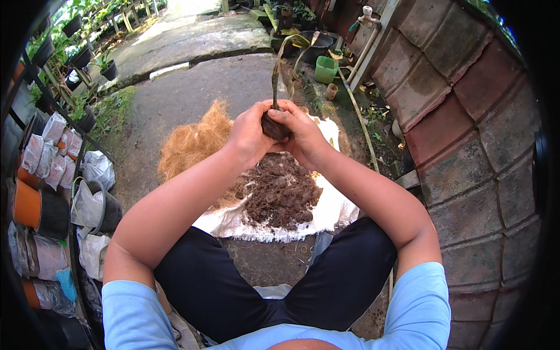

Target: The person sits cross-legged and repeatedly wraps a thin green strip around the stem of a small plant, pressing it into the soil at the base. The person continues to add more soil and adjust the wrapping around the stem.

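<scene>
Both my hands cup a dark ball of soil around the base of a plant. From its top rises the plant's thin dark stem, with drooping, partly yellowed leaves at the upper end. My left hand wraps the ball's left side. On the right side, my right hand presses it, thumb across the top. Below the hands, a heap of dark brown soil lies on a white woven sack with frayed edges. Tan coconut-like fibre is piled at the left.
A green plastic container and a black basin stand beyond the hands. Along the left, a rack holds bagged goods and pots. Roof tiles line the right side, with a thin pole beside them.
</scene>
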The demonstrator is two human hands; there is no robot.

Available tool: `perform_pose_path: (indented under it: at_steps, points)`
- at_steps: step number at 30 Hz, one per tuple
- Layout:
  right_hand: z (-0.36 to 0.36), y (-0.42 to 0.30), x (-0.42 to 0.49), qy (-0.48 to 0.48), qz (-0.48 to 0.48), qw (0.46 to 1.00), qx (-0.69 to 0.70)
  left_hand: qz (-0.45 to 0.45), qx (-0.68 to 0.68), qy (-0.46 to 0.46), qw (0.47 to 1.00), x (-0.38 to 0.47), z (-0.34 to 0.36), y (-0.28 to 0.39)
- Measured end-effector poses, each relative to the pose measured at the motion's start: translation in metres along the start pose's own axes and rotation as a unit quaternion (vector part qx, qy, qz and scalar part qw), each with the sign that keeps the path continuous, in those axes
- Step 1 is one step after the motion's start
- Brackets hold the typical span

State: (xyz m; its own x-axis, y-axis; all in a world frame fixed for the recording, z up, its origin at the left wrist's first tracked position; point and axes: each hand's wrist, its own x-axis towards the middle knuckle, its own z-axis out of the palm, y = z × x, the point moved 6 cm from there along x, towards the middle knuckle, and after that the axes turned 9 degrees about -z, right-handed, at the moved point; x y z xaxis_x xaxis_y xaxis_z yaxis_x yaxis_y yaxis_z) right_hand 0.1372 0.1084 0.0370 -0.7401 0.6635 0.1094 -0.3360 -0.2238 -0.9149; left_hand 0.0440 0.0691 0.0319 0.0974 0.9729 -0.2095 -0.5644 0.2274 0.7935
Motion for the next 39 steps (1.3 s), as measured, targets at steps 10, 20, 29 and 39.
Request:
perform_pose_path:
  at_steps: [10,20,29,39]
  points:
    - [-0.003,0.001,-0.002,-0.019,0.004,1.0,-0.003,0.045,0.004,-0.049,0.998,-0.001,0.002,-0.002]
    - [-0.002,0.004,-0.004,-0.044,-0.002,0.998,-0.037,0.01,-0.033,-0.032,0.999,-0.005,-0.004,-0.003]
    - [-0.001,0.003,-0.002,-0.018,0.017,1.0,0.007,-0.015,-0.028,-0.039,0.999,-0.009,0.002,-0.005]
    - [-0.004,0.007,0.001,-0.053,-0.011,0.998,-0.024,-0.048,-0.062,-0.042,0.996,-0.013,0.002,-0.004]
